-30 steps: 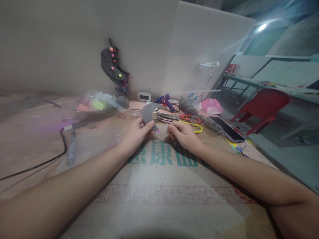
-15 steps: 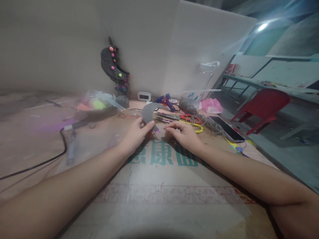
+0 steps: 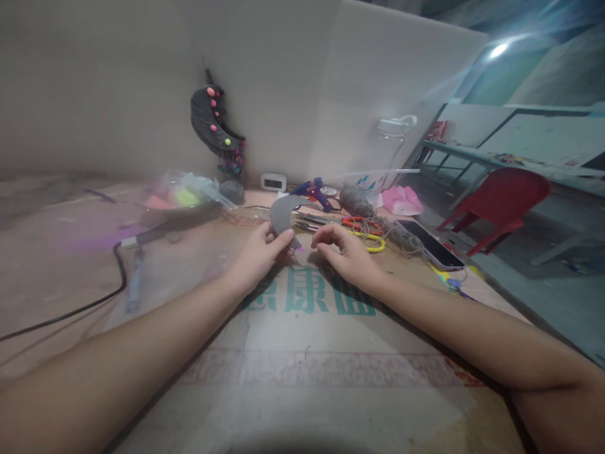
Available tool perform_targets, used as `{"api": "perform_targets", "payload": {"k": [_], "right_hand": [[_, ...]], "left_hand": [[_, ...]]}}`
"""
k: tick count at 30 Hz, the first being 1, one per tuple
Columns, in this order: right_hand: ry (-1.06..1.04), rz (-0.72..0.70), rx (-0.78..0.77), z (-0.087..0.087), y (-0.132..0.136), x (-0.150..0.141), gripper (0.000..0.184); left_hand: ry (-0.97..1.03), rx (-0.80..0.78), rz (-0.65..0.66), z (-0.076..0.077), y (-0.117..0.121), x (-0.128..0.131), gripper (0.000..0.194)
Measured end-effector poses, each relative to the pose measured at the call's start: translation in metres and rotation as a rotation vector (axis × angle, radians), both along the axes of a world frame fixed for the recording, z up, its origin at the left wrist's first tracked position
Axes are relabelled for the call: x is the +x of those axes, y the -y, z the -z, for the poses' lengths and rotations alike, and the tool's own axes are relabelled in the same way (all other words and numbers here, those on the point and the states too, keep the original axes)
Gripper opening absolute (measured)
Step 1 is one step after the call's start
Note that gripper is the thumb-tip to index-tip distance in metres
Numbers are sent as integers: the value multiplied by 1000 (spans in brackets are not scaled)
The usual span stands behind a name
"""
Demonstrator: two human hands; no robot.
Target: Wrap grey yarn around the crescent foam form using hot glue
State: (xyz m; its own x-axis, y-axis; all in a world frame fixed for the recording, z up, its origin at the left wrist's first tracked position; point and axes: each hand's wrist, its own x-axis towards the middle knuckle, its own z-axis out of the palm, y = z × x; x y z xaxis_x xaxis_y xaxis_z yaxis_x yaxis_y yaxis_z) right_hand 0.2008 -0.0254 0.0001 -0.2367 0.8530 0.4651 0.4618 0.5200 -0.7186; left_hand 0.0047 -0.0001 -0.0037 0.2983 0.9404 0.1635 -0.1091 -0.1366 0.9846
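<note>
Pinching the grey crescent [image 3: 280, 214] near its lower end, my left hand [image 3: 258, 255] is clamped on it, thumb on top and fingers partly hidden behind. The crescent extends forward from the thumb, its hollow facing right, towards the scissors. My right hand [image 3: 347, 255] is beside it, apart from the crescent, fingers curled; I cannot tell whether its fingertips meet or hold anything. Both hands are over a board [image 3: 307, 403] printed with green characters and a red border, laid on a pinkish table [image 3: 28, 271]. A pale wall [image 3: 293, 82] stands behind, with a dark ornament [image 3: 203, 123] hanging on it; to the right are a red chair [image 3: 496, 195], a second table [image 3: 520, 161] and one bright lamp [image 3: 498, 50]. Count of items: one crescent in hand; two pairs of scissors, one with orange handles [image 3: 362, 222], one with yellow [image 3: 377, 244], both partly covered by my right hand; two grey yarn bundles, one at left [image 3: 231, 191], one at right [image 3: 357, 200] with loose strands; one glue gun [image 3: 312, 190]; one clock [image 3: 273, 183]; one bottle [image 3: 390, 151]; one pink packet [image 3: 401, 202]; one phone [image 3: 432, 244]; one bowl [image 3: 177, 215], blurred, with bright contents; one black cord [image 3: 94, 308].
</note>
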Motion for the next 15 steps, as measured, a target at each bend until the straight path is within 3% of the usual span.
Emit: {"api": "perform_targets", "payload": {"k": [5,15], "right_hand": [[65,32,192,6,-6,6,17],[87,43,185,1,-3,2,14]], "left_hand": [[-2,1,5,-1,0,1,35],[7,-8,-2,0,0,0,36]]}}
